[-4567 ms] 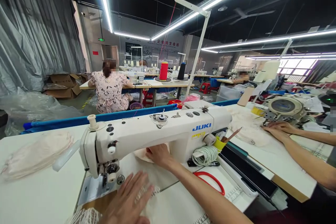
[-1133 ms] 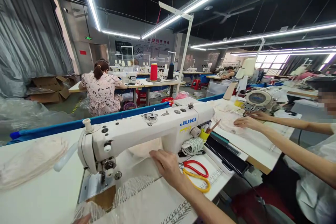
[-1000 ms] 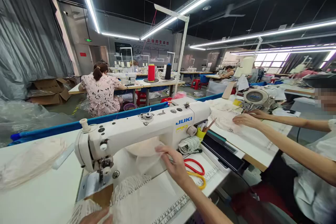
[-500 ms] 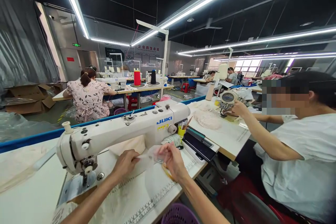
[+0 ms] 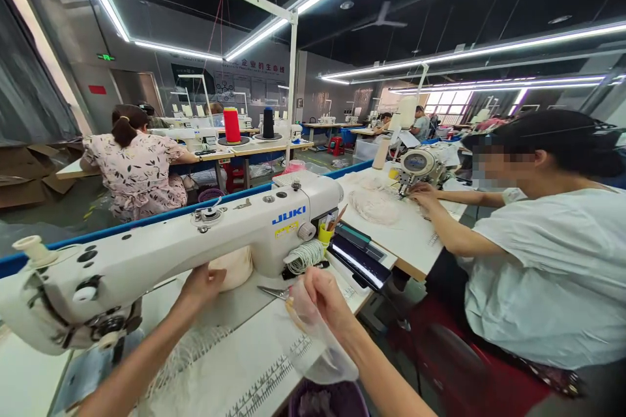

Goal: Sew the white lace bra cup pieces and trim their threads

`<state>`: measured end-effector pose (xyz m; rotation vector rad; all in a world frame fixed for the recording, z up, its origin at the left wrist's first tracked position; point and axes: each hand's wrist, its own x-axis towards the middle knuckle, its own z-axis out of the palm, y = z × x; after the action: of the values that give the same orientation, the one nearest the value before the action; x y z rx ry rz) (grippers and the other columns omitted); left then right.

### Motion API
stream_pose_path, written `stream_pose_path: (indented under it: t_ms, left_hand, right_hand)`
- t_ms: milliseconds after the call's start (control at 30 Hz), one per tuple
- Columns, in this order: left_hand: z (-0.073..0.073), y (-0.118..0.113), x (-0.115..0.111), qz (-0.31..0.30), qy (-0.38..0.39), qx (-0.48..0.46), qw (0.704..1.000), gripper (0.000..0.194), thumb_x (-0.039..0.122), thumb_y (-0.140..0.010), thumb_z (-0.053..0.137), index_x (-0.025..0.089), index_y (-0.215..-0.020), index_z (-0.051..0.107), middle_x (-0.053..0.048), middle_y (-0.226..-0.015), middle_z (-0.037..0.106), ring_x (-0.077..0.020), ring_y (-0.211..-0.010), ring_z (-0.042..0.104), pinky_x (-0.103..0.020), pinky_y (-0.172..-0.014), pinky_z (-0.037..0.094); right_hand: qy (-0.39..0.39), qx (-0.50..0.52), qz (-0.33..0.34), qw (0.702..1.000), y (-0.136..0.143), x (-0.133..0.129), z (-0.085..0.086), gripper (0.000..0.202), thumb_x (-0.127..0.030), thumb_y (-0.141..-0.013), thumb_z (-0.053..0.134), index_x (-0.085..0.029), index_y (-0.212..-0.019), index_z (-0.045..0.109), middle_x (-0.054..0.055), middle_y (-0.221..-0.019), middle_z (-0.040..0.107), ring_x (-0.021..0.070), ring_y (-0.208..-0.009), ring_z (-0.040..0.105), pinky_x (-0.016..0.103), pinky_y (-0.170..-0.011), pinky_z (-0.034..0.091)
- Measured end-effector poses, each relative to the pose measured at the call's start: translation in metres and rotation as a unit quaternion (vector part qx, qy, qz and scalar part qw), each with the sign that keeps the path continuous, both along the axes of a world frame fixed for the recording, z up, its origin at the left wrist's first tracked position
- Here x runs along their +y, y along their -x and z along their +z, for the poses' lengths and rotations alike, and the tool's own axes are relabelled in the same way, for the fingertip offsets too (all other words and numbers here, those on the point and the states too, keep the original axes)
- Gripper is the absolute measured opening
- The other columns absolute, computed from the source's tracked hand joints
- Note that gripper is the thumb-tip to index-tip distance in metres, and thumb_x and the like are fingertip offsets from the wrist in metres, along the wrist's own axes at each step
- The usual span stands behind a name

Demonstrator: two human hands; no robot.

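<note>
My left hand [image 5: 201, 283] reaches under the arm of the white JUKI sewing machine [image 5: 195, 241], its fingers apart and touching a cream fabric bundle [image 5: 237, 267]. At the table's front edge my right hand [image 5: 323, 295] pinches a thin clear plastic bag [image 5: 319, 348], which hangs down past the edge. Small scissors [image 5: 272, 290] lie on the white table [image 5: 244, 345] between my hands. A fringed lace strip [image 5: 188, 355] lies on the table near my left forearm.
A purple basket [image 5: 327, 401] sits below the table edge. A coil of white cord [image 5: 303, 255], a yellow cup [image 5: 325, 234] and a black panel [image 5: 360, 262] stand right of the machine. A person in a white shirt [image 5: 542, 267] sews close on my right.
My view has swung to the right. My left hand let go of the clear plastic and moved to the cream bundle under the machine arm. My right hand kept the plastic and drew it toward the table edge.
</note>
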<state>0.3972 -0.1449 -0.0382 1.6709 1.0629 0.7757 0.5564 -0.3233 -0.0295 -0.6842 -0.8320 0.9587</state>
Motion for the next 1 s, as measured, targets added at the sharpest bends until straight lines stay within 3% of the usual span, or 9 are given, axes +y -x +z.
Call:
stream_pose_path:
  t_ms: [100, 167, 233, 300, 400, 467, 533, 700, 1000]
  left_hand:
    - [0.007, 0.017, -0.048, -0.046, -0.047, -0.010, 0.998, 0.044, 0.036, -0.065, 0.071, 0.022, -0.107, 0.064, -0.008, -0.133, 0.049, -0.0312, -0.118, 0.046, -0.042, -0.101, 0.035]
    - [0.012, 0.024, -0.081, -0.178, 0.006, -0.004, 0.984, 0.051, 0.048, -0.074, 0.061, 0.024, -0.119, 0.057, -0.008, -0.122, 0.058, -0.0274, -0.112, 0.050, -0.039, -0.096, 0.039]
    - [0.017, 0.027, -0.106, -0.245, 0.093, -0.031, 0.965, 0.057, 0.055, -0.075, 0.057, 0.020, -0.120, 0.055, -0.007, -0.094, 0.067, -0.0227, -0.093, 0.058, -0.033, -0.085, 0.044]
    - [0.020, 0.029, -0.121, -0.224, 0.142, -0.031, 0.964, 0.053, 0.058, -0.070, 0.061, 0.015, -0.101, 0.063, -0.001, -0.067, 0.060, -0.0160, -0.067, 0.054, -0.026, -0.066, 0.044]
    - [0.022, 0.038, -0.128, -0.176, 0.157, 0.016, 0.972, 0.045, 0.059, -0.067, 0.062, 0.014, -0.074, 0.064, 0.003, -0.055, 0.048, -0.0107, -0.053, 0.041, -0.021, -0.052, 0.035]
    - [0.024, 0.049, -0.129, -0.191, 0.152, 0.039, 0.969, 0.043, 0.057, -0.069, 0.059, 0.015, -0.074, 0.064, 0.003, -0.056, 0.048, -0.0114, -0.054, 0.041, -0.021, -0.052, 0.035]
    - [0.024, 0.063, -0.130, -0.212, 0.130, 0.054, 0.967, 0.041, 0.054, -0.073, 0.056, 0.014, -0.077, 0.065, 0.001, -0.060, 0.051, -0.0122, -0.056, 0.042, -0.022, -0.053, 0.035]
    - [0.030, 0.095, -0.140, -0.139, 0.131, 0.103, 0.976, 0.032, 0.046, -0.074, 0.056, 0.014, -0.074, 0.062, 0.006, -0.050, 0.041, -0.0098, -0.049, 0.036, -0.021, -0.050, 0.028]
    - [0.028, 0.136, -0.168, -0.081, 0.190, 0.073, 0.976, 0.034, 0.050, -0.072, 0.058, 0.016, -0.073, 0.057, 0.003, -0.055, 0.051, -0.0128, -0.059, 0.042, -0.021, -0.057, 0.030]
  right_hand:
    - [0.000, 0.003, 0.032, 0.999, 0.008, 0.002, 0.003, 0.050, -0.055, -0.073, 0.063, -0.019, -0.053, 0.035, -0.007, -0.045, 0.039, 0.0045, -0.032, 0.029, 0.019, -0.033, 0.024]
    - [0.001, 0.001, 0.043, 0.999, 0.015, 0.005, 0.002, 0.051, -0.054, -0.073, 0.065, -0.019, -0.053, 0.033, -0.008, -0.046, 0.040, 0.0032, -0.031, 0.027, 0.019, -0.032, 0.024]
    - [0.006, -0.008, 0.048, 0.999, 0.023, 0.007, 0.000, 0.049, -0.052, -0.075, 0.064, -0.019, -0.055, 0.034, -0.008, -0.047, 0.041, 0.0026, -0.031, 0.028, 0.018, -0.033, 0.024]
    - [0.016, -0.023, 0.049, 0.998, 0.028, 0.006, -0.004, 0.046, -0.047, -0.078, 0.063, -0.018, -0.056, 0.036, -0.008, -0.047, 0.044, 0.0025, -0.033, 0.031, 0.017, -0.034, 0.024]
    - [0.041, -0.051, 0.076, 0.995, 0.033, 0.001, -0.009, 0.034, -0.038, -0.079, 0.065, -0.017, -0.064, 0.043, -0.007, -0.050, 0.050, 0.0027, -0.035, 0.037, 0.015, -0.035, 0.025]
    - [0.075, -0.107, 0.132, 0.983, 0.038, -0.002, -0.012, 0.028, -0.032, -0.073, 0.072, -0.017, -0.085, 0.051, -0.006, -0.060, 0.058, 0.0042, -0.037, 0.044, 0.014, -0.035, 0.029]
    - [0.104, -0.200, 0.194, 0.955, 0.048, -0.003, -0.015, 0.046, -0.031, -0.068, 0.076, -0.019, -0.104, 0.050, -0.006, -0.064, 0.059, 0.0054, -0.040, 0.047, 0.015, -0.037, 0.032]
    - [0.110, -0.347, 0.167, 0.916, 0.077, 0.000, -0.019, 0.024, -0.035, -0.084, 0.058, -0.015, -0.072, 0.058, -0.006, -0.046, 0.050, 0.0046, -0.038, 0.039, 0.016, -0.041, 0.030]
    - [0.078, -0.380, 0.162, 0.908, 0.093, -0.021, -0.012, 0.026, -0.036, -0.088, 0.051, -0.017, -0.071, 0.053, -0.006, -0.046, 0.050, 0.0063, -0.039, 0.039, 0.018, -0.044, 0.030]
